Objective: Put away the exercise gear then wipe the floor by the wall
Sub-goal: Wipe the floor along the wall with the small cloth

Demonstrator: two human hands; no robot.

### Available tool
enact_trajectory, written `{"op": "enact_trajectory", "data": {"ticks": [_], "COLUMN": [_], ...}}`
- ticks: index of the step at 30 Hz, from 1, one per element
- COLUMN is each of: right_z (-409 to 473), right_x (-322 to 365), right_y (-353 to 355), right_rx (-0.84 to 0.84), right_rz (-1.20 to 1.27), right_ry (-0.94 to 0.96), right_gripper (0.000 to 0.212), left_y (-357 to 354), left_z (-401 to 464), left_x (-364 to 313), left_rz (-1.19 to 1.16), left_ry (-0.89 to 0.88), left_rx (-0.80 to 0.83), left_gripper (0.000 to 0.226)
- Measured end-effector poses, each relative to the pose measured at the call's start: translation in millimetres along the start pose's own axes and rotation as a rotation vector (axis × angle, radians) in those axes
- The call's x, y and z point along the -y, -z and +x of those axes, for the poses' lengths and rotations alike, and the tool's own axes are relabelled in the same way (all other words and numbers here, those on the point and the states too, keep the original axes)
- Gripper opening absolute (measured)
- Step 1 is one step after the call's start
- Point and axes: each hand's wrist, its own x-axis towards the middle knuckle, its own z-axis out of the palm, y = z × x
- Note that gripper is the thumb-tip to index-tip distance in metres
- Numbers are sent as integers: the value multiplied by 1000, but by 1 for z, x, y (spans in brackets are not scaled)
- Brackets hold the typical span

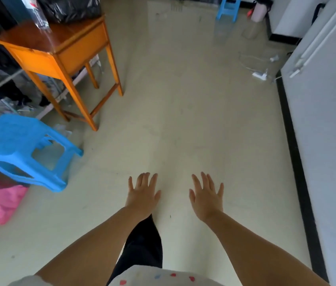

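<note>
Floor (183, 120): pale, bare through the middle. We take it as our landmark.

Wall (328, 141): bounds the floor's right edge, black skirting along its foot. The strip to be wiped would lie here, we judge.

Desk (55, 48): orange wood, at the floor's left edge, a black bag on it, clutter beneath; likely pushed aside to keep the way open.

Stool (18, 149): blue plastic, at the floor's left edge, nearer us than the desk. A pink bag lies nearer again.

Cable and plug (260, 75): white, on the floor near the wall's foot, far end.

Exercise gear: we cannot pick out any; no cloth either.

Left hand (143, 196), right hand (207, 198): both released, fingers spread, palms down above the floor, holding nothing. Probably reaching or balancing.
</note>
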Motion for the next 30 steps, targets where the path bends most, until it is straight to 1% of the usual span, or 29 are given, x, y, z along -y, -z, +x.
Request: {"op": "enact_trajectory", "data": {"ticks": [4,8,12,17,23,27,30], "right_z": [97,182,273,416,581,690,779], "right_x": [27,28,7,-37,-77,-73,-69], "right_y": [48,87,119,169,265,310,333], "right_rx": [-13,-1,17,-24,2,15,5], "right_rz": [53,93,97,64,15,14,-13], "right_ry": [-61,-139,-222,-238,-187,-127,-64], "right_gripper": [54,54,54,54,54,53,54], "left_y": [58,106,141,188,266,297,316], "left_z": [100,210,324,478,637,732,815], "left_x": [43,63,49,17,12,29,39], "left_rz": [47,69,87,58,6,1,40], "left_ry": [-36,-65,-171,-267,-200,-97,-70], "left_rx": [20,12,15,-38,-69,-44,-21], "left_gripper": [59,59,59,59,58,58,58]}}
